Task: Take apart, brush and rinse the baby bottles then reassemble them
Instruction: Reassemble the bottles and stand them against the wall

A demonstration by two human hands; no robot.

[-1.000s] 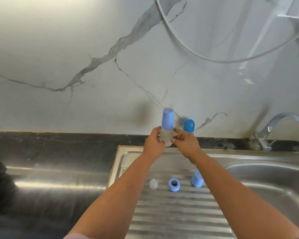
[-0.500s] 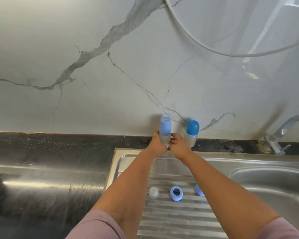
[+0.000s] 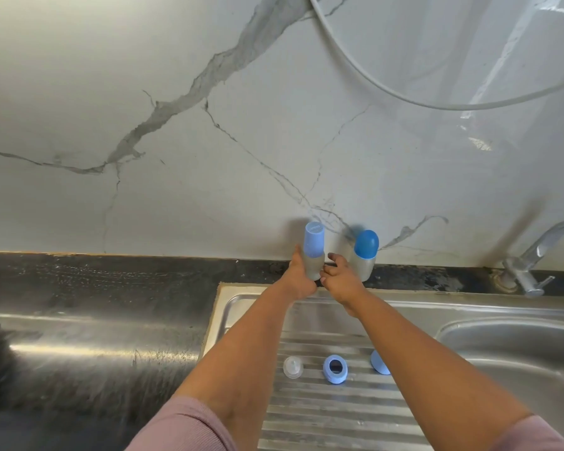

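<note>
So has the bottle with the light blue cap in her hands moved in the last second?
Yes. The light-capped bottle has gone down and back toward the dark ledge by the wall, nearer the dark-capped bottle. The left hand grips it.

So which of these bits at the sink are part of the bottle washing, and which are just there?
Part of the job:
- light-blue capped bottle, gripped by the left hand, right hand at its base
- dark-blue capped bottle
- clear teat, blue ring and blue cap on the drainboard
- tap

Just there:
- white hose
- marble wall
</note>
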